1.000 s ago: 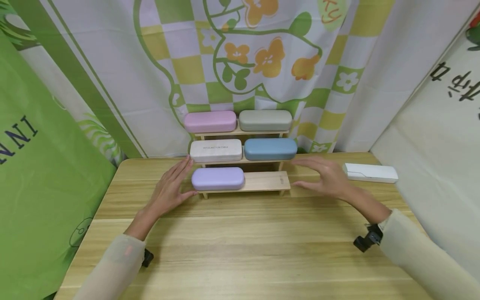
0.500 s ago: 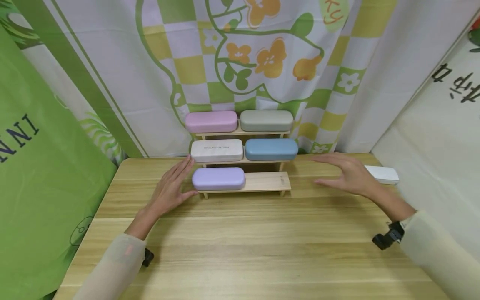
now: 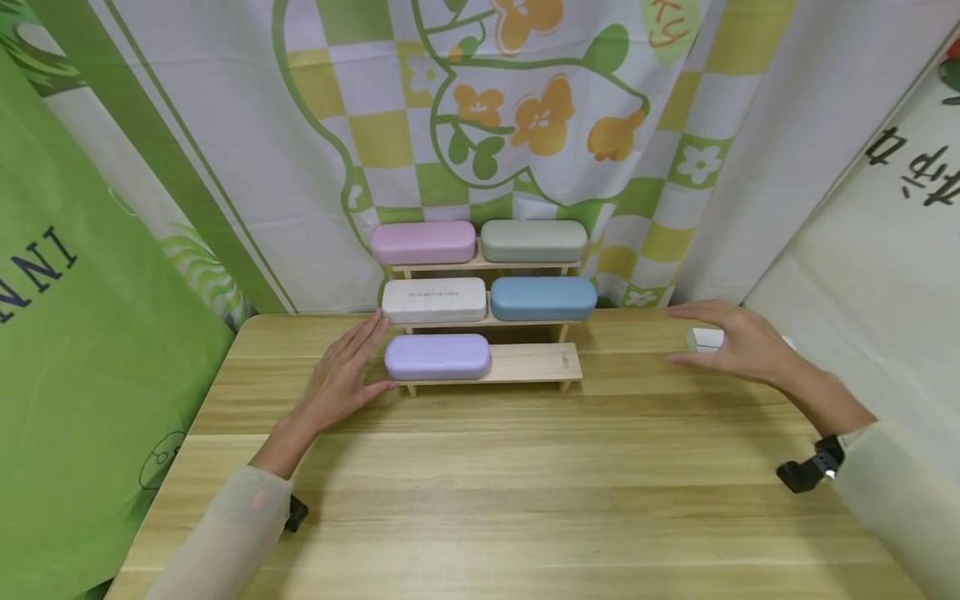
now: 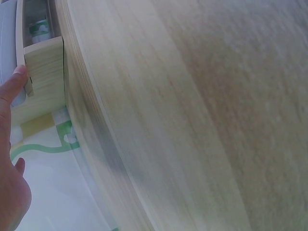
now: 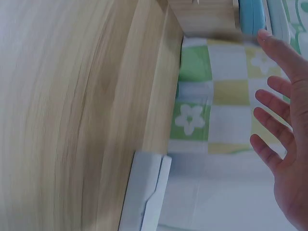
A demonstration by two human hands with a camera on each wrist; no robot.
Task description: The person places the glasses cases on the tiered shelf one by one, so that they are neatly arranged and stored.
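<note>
My left hand (image 3: 341, 375) rests against the left end of a three-tier wooden stand (image 3: 525, 363), its thumb touching the stand's end in the left wrist view. A lilac glasses case (image 3: 437, 357) lies on the bottom tier's left half. On the middle tier sit a white glasses case (image 3: 434, 301) and a blue glasses case (image 3: 543, 298); the top tier bears a pink glasses case (image 3: 423, 242) and a grey-green glasses case (image 3: 534, 241). My right hand (image 3: 750, 343), fingers spread and holding nothing, hovers above a white glasses case (image 5: 144, 192), partly hiding it in the head view.
The wooden table (image 3: 480, 500) spreads in front of the stand. A patterned curtain (image 3: 540, 125) hangs close behind it. Green cloth (image 3: 90, 333) borders the left side, white cloth (image 3: 862, 275) the right.
My right hand has moved right, from beside the stand to over the white case at the right. My left hand and the cases on the stand stay in place.
</note>
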